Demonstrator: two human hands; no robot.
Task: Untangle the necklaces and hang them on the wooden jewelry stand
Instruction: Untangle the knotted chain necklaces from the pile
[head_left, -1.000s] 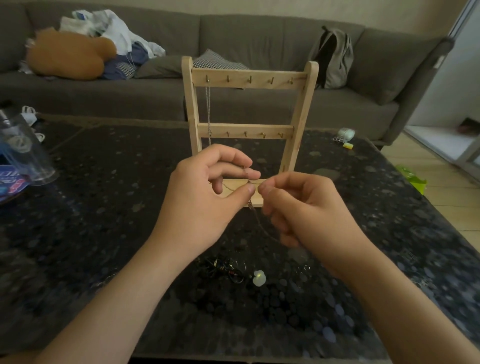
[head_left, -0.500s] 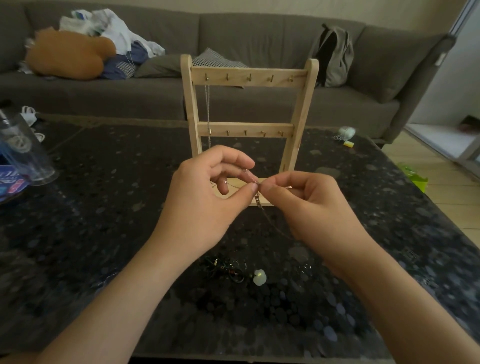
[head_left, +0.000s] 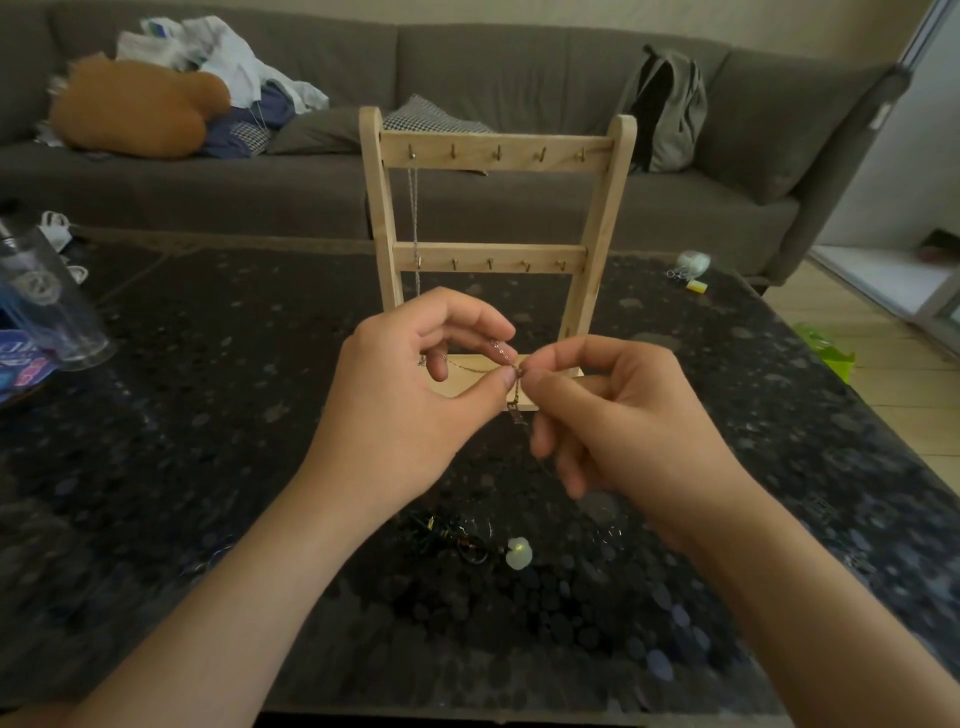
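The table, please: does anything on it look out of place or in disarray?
Yes: a dark knot of necklaces lies on the table near the person, beside a pale pendant, not yet sorted. Nothing looks spilled or broken; the stand stands upright with one chain hanging from its top left hook.

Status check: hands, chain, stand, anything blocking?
Left hand, right hand both pinching a thin chain before the wooden stand. One necklace hangs from the top-left hook. Tangled pile on the table below the hands; other hooks bare.
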